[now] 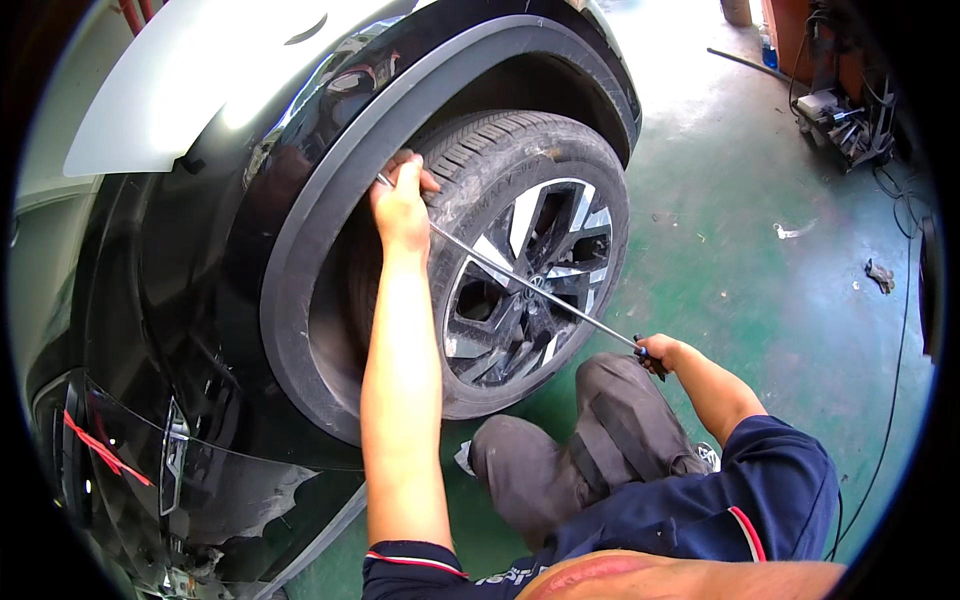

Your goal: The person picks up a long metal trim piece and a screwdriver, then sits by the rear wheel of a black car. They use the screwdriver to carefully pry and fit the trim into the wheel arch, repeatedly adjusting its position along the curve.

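A long, thin metal rod with a dark handle (575, 308) runs slantwise across the face of the wheel (530, 290). I cannot make out whether it is a long screwdriver or an extension bar on a ratchet. Near its handle end, my right hand (662, 352) is closed round the dark grip. My left hand (402, 210) pinches the rod close to its far end, at the edge of the black wheel arch trim (340, 160). The rod's tip meets the trim beside the tyre (470, 160); my fingers partly cover that spot.
A white cover (180, 90) lies over the car's black bodywork (150, 270). Red tape (105, 448) marks the lower left. Dark equipment (850, 125) stands at the far right on the green floor (700, 220). A cable (895, 390) trails along the right side, near a small grey object (880, 277).
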Tool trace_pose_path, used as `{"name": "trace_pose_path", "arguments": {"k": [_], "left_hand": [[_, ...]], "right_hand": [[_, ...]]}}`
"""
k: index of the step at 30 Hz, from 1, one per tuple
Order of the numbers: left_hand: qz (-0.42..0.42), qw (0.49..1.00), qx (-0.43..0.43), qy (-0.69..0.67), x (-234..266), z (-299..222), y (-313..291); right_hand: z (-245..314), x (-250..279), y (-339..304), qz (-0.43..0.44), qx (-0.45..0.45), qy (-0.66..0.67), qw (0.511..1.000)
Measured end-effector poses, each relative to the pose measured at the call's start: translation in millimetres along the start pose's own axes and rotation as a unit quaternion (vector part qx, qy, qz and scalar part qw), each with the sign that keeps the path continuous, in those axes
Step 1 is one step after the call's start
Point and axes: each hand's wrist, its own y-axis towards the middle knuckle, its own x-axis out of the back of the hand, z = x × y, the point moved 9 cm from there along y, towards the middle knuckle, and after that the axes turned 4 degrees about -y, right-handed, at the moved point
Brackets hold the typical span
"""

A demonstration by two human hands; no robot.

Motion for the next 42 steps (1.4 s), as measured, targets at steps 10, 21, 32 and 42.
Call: {"name": "trace_pose_path", "arguments": {"k": [10, 21, 32, 42], "left_hand": [[-0.103, 0.985, -0.029, 0.136, 5.6, 0.1, 4.6], [-0.008, 0.998, -0.013, 0.065, 15.9, 2.8, -7.0], [-0.015, 0.996, -0.018, 0.084, 11.7, 2.7, -6.5], [0.004, 0.998, 0.046, 0.042, 10.7, 15.3, 1.9]], "right_hand": [[-1.8, 32.3, -4.0, -0.113, 0.022, 0.0, 0.993], [-36.3, -11.9, -40.0, -0.073, -0.033, -0.064, 0.995], [-84.8, -18.0, -75.5, 0.063, -0.273, -0.216, 0.935], [-95.5, -80.3, -33.2, 0.026, -0.098, 0.118, 0.988]]}}
